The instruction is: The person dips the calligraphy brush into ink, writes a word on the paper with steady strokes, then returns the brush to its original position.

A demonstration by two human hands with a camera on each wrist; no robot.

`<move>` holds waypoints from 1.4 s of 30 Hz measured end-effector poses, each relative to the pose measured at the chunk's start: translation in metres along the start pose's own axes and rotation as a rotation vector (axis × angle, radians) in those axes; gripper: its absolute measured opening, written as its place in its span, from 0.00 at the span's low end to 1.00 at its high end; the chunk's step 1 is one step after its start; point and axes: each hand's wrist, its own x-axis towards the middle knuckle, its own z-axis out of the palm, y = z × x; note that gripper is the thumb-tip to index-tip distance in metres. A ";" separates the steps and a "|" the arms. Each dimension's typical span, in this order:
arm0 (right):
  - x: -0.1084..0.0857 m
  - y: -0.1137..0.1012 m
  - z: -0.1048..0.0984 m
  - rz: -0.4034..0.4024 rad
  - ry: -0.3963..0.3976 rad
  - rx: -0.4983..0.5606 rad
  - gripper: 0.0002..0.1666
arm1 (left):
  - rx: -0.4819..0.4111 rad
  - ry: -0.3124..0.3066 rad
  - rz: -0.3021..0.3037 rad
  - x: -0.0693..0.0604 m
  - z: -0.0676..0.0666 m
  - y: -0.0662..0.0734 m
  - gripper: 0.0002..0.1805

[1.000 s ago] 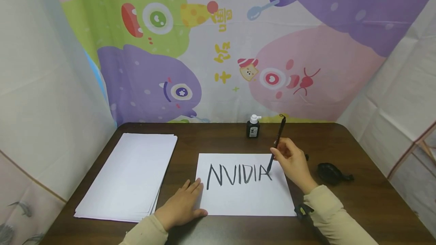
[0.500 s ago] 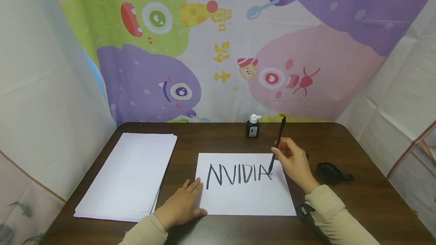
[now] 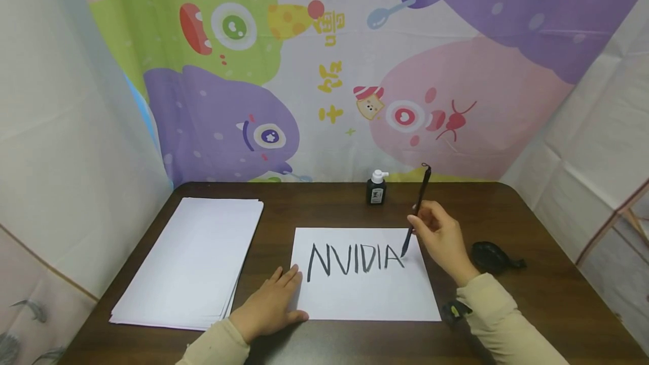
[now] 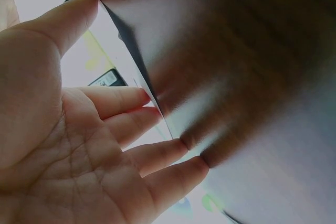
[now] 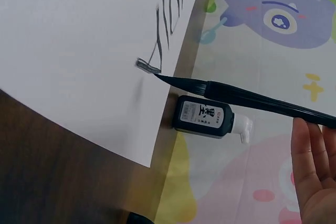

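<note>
My right hand (image 3: 441, 235) pinches a black calligraphy brush (image 3: 423, 187) near the middle of its handle, tip down, with a hanging loop at the top. The dark brush tip (image 5: 181, 83) is beside the last letter's right stroke; whether it touches the paper, I cannot tell. Black letters reading "NVIDIA" (image 3: 355, 259) run across a white sheet of paper (image 3: 367, 303). On that sheet's left edge rests my left hand (image 3: 269, 304), fingers extended. In the left wrist view its palm (image 4: 79, 156) shows, with straight fingertips against the surface.
Behind the sheet stands a black ink bottle (image 3: 376, 192) with a white pump top. A stack of white paper (image 3: 190, 263) lies at the left. To the right is a black, leaf-shaped dish (image 3: 489, 258). A printed cloth (image 3: 334, 151) hangs beyond the dark wooden table (image 3: 558, 308).
My right hand has moved slightly up and right with the brush, whose tip has shifted up from the end of the last letter. My left hand and the sheet stay put.
</note>
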 end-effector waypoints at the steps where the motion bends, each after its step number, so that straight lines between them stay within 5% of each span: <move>1: 0.001 0.004 0.000 0.003 0.006 0.014 0.15 | 0.000 0.000 0.000 0.000 0.000 0.000 0.46; 7: 0.006 0.018 -0.002 -0.003 0.043 0.087 0.15 | -0.005 0.001 0.002 0.001 0.000 -0.001 0.46; 18: 0.022 0.006 -0.016 0.086 0.080 0.177 0.18 | -0.003 0.002 0.004 0.001 0.003 -0.003 0.47; 42: 0.064 -0.004 -0.054 0.092 0.086 0.040 0.22 | 0.016 0.005 -0.001 0.002 0.003 -0.002 0.47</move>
